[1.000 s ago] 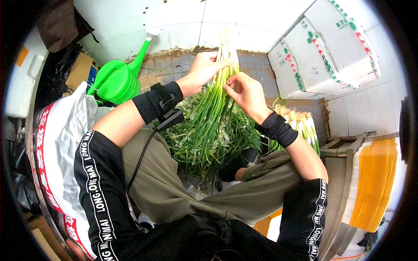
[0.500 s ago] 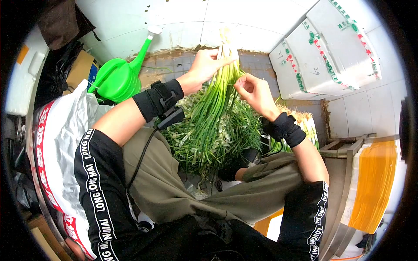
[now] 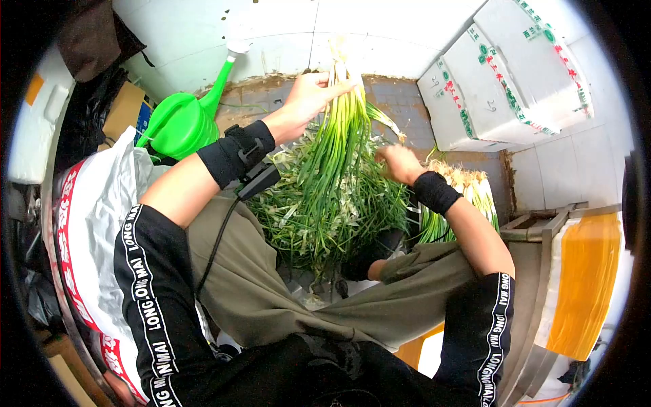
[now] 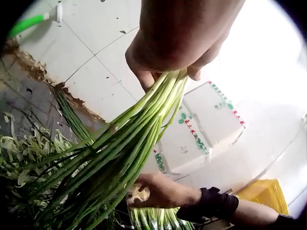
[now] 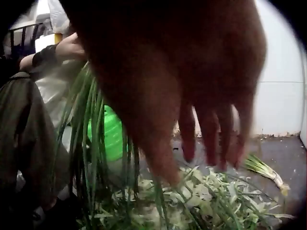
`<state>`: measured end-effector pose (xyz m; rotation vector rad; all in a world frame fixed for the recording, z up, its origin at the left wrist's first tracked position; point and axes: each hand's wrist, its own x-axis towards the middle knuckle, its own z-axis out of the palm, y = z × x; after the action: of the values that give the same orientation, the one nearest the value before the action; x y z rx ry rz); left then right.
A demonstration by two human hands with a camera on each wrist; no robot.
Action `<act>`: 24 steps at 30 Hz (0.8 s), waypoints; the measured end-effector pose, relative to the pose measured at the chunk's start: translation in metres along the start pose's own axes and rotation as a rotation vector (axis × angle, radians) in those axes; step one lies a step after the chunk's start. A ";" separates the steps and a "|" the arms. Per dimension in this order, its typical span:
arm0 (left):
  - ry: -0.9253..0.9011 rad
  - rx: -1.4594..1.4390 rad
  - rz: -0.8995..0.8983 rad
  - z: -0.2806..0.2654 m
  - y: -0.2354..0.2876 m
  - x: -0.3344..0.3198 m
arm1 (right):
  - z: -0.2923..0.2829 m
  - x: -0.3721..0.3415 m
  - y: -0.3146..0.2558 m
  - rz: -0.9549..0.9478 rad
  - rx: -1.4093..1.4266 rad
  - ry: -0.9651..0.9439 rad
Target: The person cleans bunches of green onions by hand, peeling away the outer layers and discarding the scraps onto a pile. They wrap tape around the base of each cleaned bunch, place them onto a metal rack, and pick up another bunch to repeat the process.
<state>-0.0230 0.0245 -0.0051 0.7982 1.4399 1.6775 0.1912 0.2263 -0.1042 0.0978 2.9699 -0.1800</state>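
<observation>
My left hand (image 3: 306,105) grips a bunch of green onions (image 3: 346,115) near the white ends, the leaves hanging down. In the left wrist view the stalks (image 4: 148,112) fan out below that hand (image 4: 184,38). Lower and to the right, apart from the bunch, is my right hand (image 3: 401,164); the right wrist view shows its fingers (image 5: 209,136) spread and pointing down over the leaf pile. A heap of loose leaves and trimmings (image 3: 319,230) lies below both hands. A few onions (image 3: 385,121) lie on the floor behind the bunch.
Rooted onions (image 3: 468,197) stand in a bundle right of the heap. White boxes (image 3: 498,95) stand at the back right, a green watering can (image 3: 183,129) at the back left. A white plastic sack (image 3: 98,230) is on the left, a metal frame (image 3: 532,230) on the right.
My right hand has moved away from the bunch, down and to the right, and its fingers have spread. My left hand has shifted slightly left with the bunch; the onions on the floor now show.
</observation>
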 end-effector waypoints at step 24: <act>0.030 -0.075 -0.017 0.003 -0.003 0.005 | -0.073 0.022 -0.092 -0.027 0.701 0.455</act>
<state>-0.0223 0.0310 -0.0077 0.7203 1.3924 1.7266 0.1506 0.1456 -0.0260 0.2036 3.1719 -1.3553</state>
